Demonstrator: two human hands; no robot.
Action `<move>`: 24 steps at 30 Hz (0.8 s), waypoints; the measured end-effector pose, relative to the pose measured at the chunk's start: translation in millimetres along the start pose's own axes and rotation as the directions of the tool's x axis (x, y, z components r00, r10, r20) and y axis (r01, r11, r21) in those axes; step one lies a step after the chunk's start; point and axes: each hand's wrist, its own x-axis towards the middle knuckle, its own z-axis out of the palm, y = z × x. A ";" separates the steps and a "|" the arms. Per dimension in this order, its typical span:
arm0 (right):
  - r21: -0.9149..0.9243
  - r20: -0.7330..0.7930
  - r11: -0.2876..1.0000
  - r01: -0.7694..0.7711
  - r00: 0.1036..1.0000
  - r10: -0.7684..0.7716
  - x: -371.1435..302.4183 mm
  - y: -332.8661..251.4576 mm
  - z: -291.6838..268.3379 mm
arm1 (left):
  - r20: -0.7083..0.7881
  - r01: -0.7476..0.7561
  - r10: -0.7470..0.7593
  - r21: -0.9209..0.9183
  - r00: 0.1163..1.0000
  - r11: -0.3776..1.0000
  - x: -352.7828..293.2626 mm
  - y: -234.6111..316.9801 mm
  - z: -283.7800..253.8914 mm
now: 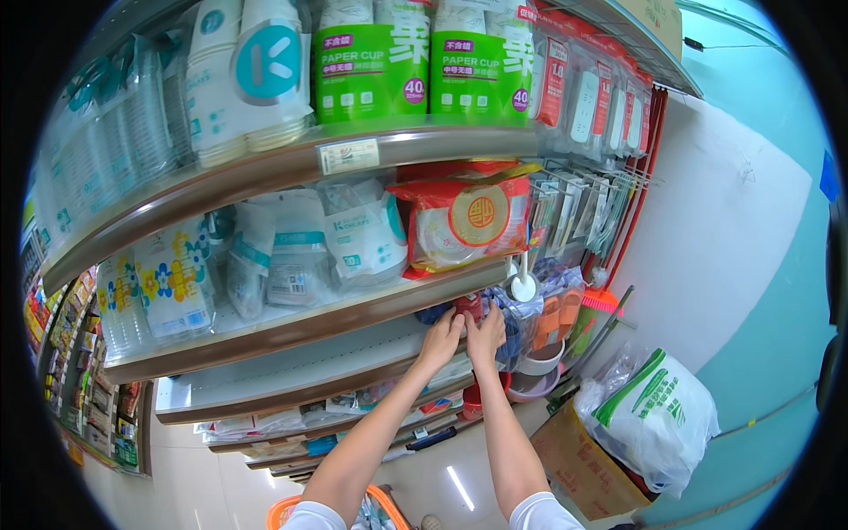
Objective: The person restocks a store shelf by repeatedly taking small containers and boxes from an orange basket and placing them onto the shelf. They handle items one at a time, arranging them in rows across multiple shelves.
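head view: the left hand [442,337] and the right hand [485,331] are side by side, almost touching, at the right end of the middle shelf [291,369]. the fingers of both hands are closed on a small dark red item [471,306]; its kind cannot be told, as the fingers partly cover it. the item is just below the front right corner of the shelf above [353,305]. dark blue patterned items [510,350] are just beside the right hand.

at the right end of the shelf above is a red package [466,223]; clear bagged goods [296,256] extend toward its left end. green packs [371,75] stand along the front edge of the top shelf [265,170]. orange slippers [558,315] hang to the right of the hands. on the floor, a white plastic bag [662,420] rests on a brown carton [579,464].
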 end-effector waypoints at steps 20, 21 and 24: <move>0.497 -0.044 0.849 0.178 0.983 -0.180 -38.9 -20.9 -21.5 | -0.311 -0.289 0.255 -0.066 0.915 0.955 -37.6 47.5 -6.0; 0.510 -0.045 0.837 0.198 0.978 -0.204 -49.5 -23.1 -20.1 | -0.344 -0.306 0.277 -0.031 0.897 0.952 -46.8 47.3 -14.5; 0.375 0.001 0.886 0.274 0.955 -0.296 -89.9 -49.9 -20.0 | -0.391 -0.222 0.168 -0.096 0.905 0.970 -84.9 41.5 -53.4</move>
